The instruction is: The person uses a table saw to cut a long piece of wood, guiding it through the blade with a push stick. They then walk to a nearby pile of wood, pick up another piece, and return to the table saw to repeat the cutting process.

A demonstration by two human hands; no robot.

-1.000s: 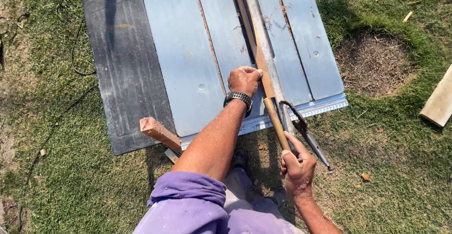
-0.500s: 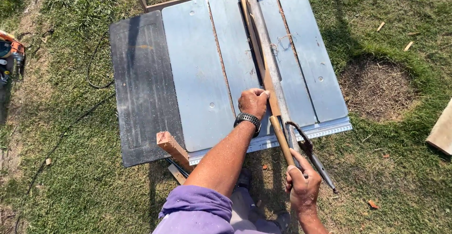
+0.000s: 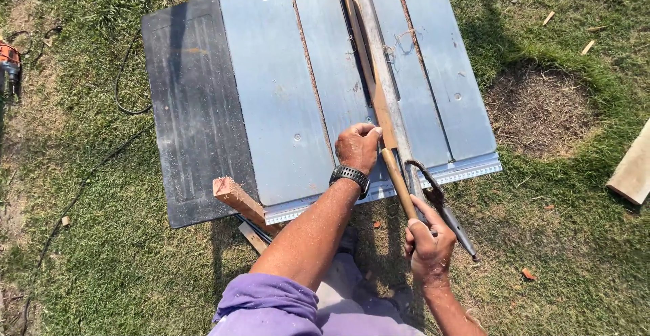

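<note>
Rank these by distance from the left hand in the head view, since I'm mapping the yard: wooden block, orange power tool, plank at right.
From the left hand:
1. Wooden block, lower left, at the table's edge.
2. Plank, far right, on grass.
3. Orange power tool, far left edge.

**No packaging, labels, signs or screens showing**

Nothing of that kind is showing here: no package is lying about, no label or sign is facing up, and no screen is glowing anywhere in view.

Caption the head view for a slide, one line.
Left hand presses a thin wooden strip onto the table saw top while the right hand grips its near end.
</note>
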